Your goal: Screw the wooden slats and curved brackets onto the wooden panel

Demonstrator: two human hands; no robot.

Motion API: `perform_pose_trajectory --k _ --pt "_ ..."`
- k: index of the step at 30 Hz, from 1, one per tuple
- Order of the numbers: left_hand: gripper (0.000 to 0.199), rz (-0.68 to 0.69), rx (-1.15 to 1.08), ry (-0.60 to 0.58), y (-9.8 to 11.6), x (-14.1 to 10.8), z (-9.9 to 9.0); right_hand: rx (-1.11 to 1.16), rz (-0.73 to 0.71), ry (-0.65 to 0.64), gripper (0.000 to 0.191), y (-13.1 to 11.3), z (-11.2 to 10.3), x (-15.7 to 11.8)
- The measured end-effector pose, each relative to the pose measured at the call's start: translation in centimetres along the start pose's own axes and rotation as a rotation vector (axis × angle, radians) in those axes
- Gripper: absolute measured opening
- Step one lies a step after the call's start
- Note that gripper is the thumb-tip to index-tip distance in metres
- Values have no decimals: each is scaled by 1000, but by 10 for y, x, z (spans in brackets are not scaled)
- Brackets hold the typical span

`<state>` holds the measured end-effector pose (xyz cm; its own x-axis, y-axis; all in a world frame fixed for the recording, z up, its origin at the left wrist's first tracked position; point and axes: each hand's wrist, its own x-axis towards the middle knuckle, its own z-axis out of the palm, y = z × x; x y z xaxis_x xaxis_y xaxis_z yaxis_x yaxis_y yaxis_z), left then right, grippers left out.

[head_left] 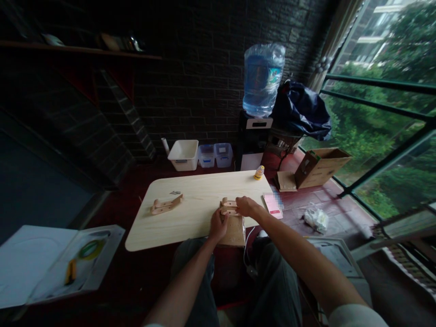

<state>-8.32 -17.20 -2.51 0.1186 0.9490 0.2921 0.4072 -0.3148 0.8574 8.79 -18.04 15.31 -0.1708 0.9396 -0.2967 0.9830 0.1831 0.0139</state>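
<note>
Near the front edge of the pale wooden table point(200, 181), a small light-wood piece point(230, 209) lies between my hands, above a brown cardboard box point(233, 234). My left hand point(218, 223) grips its left end, fingers and thumb closed on it. My right hand point(245, 206) holds its right end with bent fingers. A similar wooden piece point(166, 205) lies on the table's left part, with some small dark parts point(175, 192) behind it. At the back right corner stands a small bottle with yellow ends point(259, 172).
A pink sheet or booklet point(272, 204) lies at the table's right edge. An open white case point(98, 259) is at the lower left. Bins point(184, 154) and a water dispenser point(255, 136) stand behind the table; an open carton point(316, 170) is at right.
</note>
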Motion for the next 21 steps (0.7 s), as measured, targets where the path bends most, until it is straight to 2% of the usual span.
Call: perform_pose_trajectory --k 8,16,21 --pt "46 -10 -29 20 -8 1 3 -4 -53 -15 28 -8 -15 -4" --pt "46 -49 -51 1 -10 0 2 -12 -16 2 35 3 -1 2" --pt "43 -21 -62 5 -7 0 2 -24 39 26 37 -4 4 1"
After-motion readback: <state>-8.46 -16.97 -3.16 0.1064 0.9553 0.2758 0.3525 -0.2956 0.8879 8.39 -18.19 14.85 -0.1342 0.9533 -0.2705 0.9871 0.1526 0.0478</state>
